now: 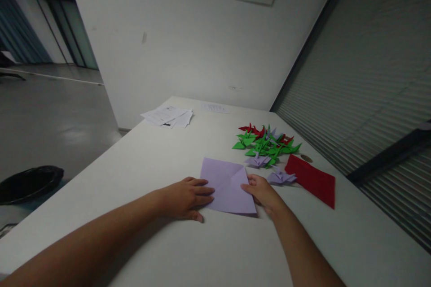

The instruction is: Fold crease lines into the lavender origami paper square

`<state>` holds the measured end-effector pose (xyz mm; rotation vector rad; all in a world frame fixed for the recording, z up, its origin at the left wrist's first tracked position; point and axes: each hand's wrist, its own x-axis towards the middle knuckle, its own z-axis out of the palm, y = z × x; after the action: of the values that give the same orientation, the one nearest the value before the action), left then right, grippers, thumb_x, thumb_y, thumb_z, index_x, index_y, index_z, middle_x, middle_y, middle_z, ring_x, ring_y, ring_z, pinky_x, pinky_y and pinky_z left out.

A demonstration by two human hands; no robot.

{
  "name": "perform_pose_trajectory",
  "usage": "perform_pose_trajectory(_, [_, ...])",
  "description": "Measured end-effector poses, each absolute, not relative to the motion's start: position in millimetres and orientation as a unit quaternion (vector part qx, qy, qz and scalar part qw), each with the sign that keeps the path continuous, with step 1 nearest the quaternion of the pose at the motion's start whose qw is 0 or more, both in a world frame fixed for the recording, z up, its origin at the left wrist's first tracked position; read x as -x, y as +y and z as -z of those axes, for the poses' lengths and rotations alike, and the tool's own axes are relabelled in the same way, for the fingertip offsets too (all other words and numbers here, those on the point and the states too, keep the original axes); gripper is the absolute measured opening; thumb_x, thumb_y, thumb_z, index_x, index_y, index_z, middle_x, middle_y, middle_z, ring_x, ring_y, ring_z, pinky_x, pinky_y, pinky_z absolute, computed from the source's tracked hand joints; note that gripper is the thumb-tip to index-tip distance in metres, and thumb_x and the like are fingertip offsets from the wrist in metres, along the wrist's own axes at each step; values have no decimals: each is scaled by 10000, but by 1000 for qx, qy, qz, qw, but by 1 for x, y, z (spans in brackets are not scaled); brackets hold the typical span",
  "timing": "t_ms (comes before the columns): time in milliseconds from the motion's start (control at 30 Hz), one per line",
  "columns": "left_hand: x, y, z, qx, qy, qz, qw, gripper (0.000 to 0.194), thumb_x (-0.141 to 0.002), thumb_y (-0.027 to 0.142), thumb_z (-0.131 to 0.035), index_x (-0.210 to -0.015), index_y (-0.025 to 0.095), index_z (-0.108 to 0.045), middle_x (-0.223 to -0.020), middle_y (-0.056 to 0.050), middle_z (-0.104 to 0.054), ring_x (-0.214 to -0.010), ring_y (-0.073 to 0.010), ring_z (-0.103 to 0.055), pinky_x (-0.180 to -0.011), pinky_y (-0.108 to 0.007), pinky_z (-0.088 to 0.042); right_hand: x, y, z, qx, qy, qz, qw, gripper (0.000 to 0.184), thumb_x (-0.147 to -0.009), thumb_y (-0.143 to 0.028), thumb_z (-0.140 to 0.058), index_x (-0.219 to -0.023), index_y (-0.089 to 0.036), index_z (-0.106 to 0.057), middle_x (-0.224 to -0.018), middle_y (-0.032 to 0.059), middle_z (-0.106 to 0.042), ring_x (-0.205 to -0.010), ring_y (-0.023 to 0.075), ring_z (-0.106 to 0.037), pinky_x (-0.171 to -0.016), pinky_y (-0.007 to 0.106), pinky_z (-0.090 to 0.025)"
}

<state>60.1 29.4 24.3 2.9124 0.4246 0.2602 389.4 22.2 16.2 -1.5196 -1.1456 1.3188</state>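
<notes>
A square sheet of purple origami paper lies on the white table in front of me, with faint creases across it. My left hand rests flat, fingers apart, with the fingertips on the sheet's left edge. At the opposite edge my right hand pinches the paper, thumb on top and fingers beneath. Just beyond my right hand sits a folded purple paper crane, with another purple crane behind it.
Several green paper cranes and red ones cluster at the right. Red paper lies nearer, beside a small round object. Printed sheets lie at the far left. A black-lined bin stands on the floor; blinds border the right side.
</notes>
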Motion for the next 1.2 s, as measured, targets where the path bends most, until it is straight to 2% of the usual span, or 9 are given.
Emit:
perform_pose_trajectory(167, [-60, 31, -24, -982, 122, -89, 115, 742, -964, 695, -472, -1547, 237, -471, -1566, -131, -512, -1476, -407, -402, -1162, -534, -334, -390, 21, -20, 588, -432, -546, 411, 361, -689, -259, -807, -1017, -162, -693, -1008, 124, -801, -713, 231, -758, -549, 288, -563])
perform_pose_trajectory(400, [-59, 32, -24, -982, 115, -93, 119, 751, -958, 690, -490, -1552, 232, -465, -1563, -143, -512, -1478, -410, -399, -1158, -543, -326, -386, 17, -25, 575, -432, -557, 415, 458, -663, -302, -812, -1077, -157, -680, -939, 91, -796, -612, 195, -703, -472, 241, -463])
perform_pose_trajectory(567, [-58, 32, -26, -982, 114, -91, 124, 754, -957, 691, -492, -1557, 236, -457, -1565, -139, -511, -1483, -412, -390, -1166, -549, -313, -385, 17, -24, 560, -444, -563, 414, 513, -634, -294, -784, -1113, -170, -651, -878, 47, -781, -572, 178, -669, -473, 237, -446])
perform_pose_trajectory(667, [-58, 32, -25, -982, 114, -86, 124, 753, -961, 687, -490, -1560, 232, -453, -1570, -139, -504, -1490, -413, -379, -1169, -550, -308, -385, 17, -24, 557, -441, -568, 416, 477, -623, -269, -745, -1080, -169, -653, -828, 39, -773, -587, 184, -674, -518, 251, -475])
perform_pose_trajectory(800, [-57, 33, -23, -981, 112, -97, 127, 757, -953, 688, -505, -1559, 236, -456, -1560, -144, -516, -1488, -406, -386, -1167, -545, -313, -384, 17, -27, 549, -439, -574, 420, 485, -601, -233, -705, -1081, -174, -660, -860, 51, -785, -682, 228, -717, -605, 292, -526])
perform_pose_trajectory(967, [-58, 32, -23, -981, 113, -93, 127, 763, -955, 692, -494, -1561, 230, -452, -1568, -141, -507, -1487, -412, -385, -1166, -553, -313, -379, 15, -31, 510, -454, -580, 444, 569, -596, -177, -678, -1164, -179, -661, -1053, 79, -792, -887, 274, -746, -716, 322, -555])
perform_pose_trajectory(1200, [-58, 33, -23, -981, 111, -100, 124, 758, -954, 688, -501, -1564, 241, -447, -1560, -145, -517, -1482, -405, -396, -1161, -539, -322, -370, 11, -37, 504, -512, -535, 445, 520, -640, -249, -744, -1152, -168, -696, -1082, 99, -781, -985, 300, -718, -808, 362, -559])
